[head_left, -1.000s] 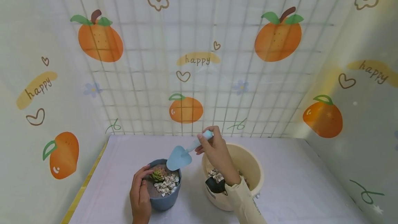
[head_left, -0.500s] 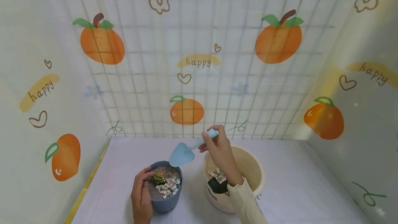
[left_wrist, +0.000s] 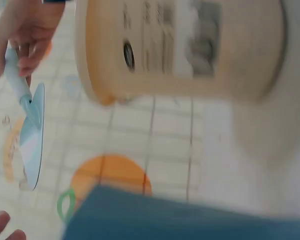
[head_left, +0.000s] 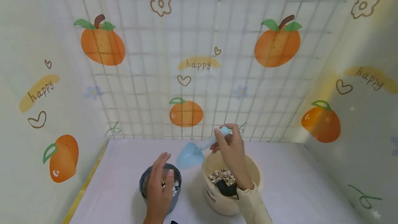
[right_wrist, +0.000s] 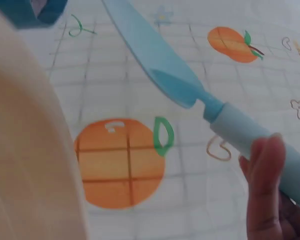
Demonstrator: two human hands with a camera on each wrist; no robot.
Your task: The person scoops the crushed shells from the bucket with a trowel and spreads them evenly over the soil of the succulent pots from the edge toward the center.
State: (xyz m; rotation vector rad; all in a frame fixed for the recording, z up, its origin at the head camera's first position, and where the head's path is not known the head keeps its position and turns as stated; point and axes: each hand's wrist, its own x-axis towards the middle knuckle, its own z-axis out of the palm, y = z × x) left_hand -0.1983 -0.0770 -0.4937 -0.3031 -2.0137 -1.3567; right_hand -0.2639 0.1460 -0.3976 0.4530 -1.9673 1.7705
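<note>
Slanting in the air, the light blue trowel had its blade low near the blue pot and its handle rising toward the cream bucket. The right hand pinched that handle near its end between thumb and fingers. Over the pot, the left hand was held with its fingers extended (whether it touched the rim, I could not tell), partly covering the whitish pieces inside. More shell-like bits lay in the bucket. Both containers stood upright on a white tabletop, before a gridded backdrop printed with oranges.
</note>
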